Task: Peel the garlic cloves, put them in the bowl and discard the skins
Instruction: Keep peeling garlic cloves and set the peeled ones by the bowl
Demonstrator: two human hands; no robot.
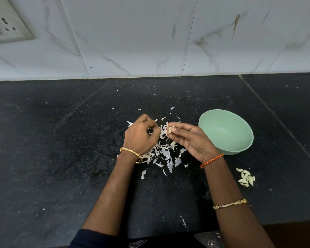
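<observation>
**Pale green against speckled black**

The bowl [227,133] is plain mint green. The bench [61,158] is black with fine pale speckles. Garlic skins [166,154] are white; peeled cloves [246,177] are creamy. Wall tiles [132,36] are white, brown-veined. One wrist thread [212,160] is orange; bangles [229,204] are gold.

My left hand [141,135] covers part of the heap of skins [164,153], and with its fingers curled in I can't tell whether they pinch a scrap or nothing at all. The clove [170,130] in my right hand [190,138] is mostly masked by thumb and fingertips, so how much skin still clings to it is beyond me. The wall socket [5,25] is smeared and cut by the left edge, my forearms and dark sleeve [89,238] run off the bottom, and the specks across the counter [43,140] are too small to name.
</observation>
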